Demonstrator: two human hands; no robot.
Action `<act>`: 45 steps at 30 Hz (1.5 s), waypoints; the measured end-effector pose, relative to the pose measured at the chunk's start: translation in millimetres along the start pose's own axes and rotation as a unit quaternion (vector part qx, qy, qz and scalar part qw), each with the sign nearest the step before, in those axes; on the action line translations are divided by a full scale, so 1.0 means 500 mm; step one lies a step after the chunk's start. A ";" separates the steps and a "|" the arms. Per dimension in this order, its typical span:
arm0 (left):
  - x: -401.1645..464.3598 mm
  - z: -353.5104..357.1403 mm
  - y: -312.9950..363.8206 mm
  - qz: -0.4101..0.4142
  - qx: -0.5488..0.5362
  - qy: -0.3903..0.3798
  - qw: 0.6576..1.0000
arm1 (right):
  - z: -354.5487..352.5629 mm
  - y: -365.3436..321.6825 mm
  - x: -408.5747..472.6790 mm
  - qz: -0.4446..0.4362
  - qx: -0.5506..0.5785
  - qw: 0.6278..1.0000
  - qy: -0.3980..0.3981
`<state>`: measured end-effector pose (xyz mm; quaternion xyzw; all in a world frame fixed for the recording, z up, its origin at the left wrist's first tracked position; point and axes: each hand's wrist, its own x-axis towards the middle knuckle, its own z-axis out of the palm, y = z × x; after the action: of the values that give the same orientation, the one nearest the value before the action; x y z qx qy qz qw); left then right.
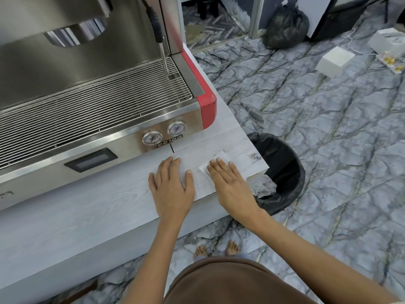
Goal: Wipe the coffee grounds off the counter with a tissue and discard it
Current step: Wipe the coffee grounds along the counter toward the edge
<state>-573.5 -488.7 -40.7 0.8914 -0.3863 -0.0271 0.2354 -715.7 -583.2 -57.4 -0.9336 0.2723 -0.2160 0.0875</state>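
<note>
Under right hand point(232, 185) fingers point(219, 170), tissue point(215, 161), flat on counter point(109, 205)

Floor point(328, 128) showing grey marble-pattern tiles with dark veining and faint yellowish streaks, running across the whole right side; a full black bag point(285, 27) sitting on it at the far edge, beside a pale upright post point(256, 16); a white box point(334, 60) lying well apart from the bag, to the right; a second white box point(385, 39) and a power strip point(391, 62) with white cables sitting near the frame's right edge; dark panels standing along the top; light falling soft and even, casting only weak shadows.
</note>
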 end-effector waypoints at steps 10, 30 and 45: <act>0.000 0.003 -0.003 0.009 0.013 -0.007 1.000 | 0.003 0.002 0.057 0.029 0.008 0.999 -0.041; 0.000 0.001 0.001 0.008 0.005 -0.011 1.000 | -0.086 0.188 0.070 0.203 0.137 0.970 0.017; -0.002 -0.005 0.002 -0.001 -0.003 -0.012 1.000 | 0.001 -0.011 -0.002 0.019 0.059 0.998 -0.018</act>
<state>-574.2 -487.6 -38.4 0.8907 -0.3882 -0.0388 0.2333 -713.9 -578.2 -56.6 -0.9250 0.2755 -0.2132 0.1515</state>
